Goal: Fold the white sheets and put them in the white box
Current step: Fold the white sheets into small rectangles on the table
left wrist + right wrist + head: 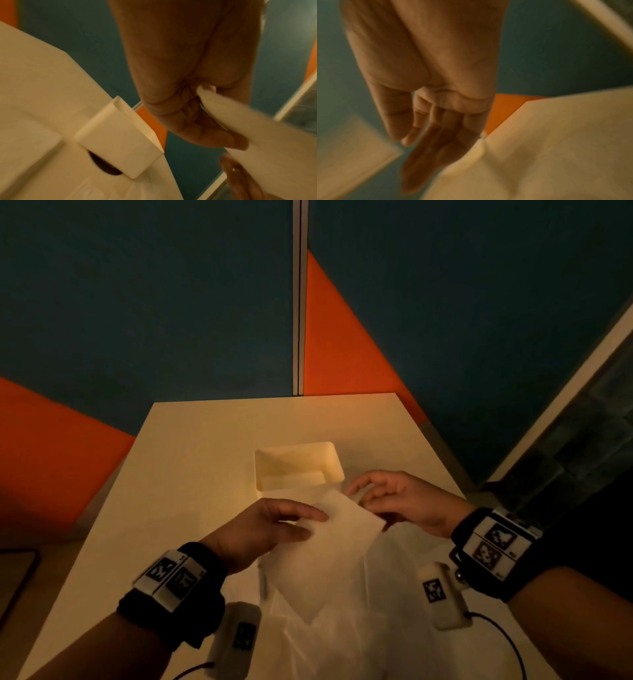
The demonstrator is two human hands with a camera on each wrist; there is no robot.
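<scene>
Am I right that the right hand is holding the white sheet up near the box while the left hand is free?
Not quite: the left hand grips the sheet, as the left wrist view shows. The right hand is free, near the box.

The white box (298, 465) sits open-topped at mid-table, so there's a way in from above; the held sheet (337, 542) hangs right in front of its near wall; bare table (191, 446) left of and behind the box; more sheets (342, 642) cover the near edge
</scene>
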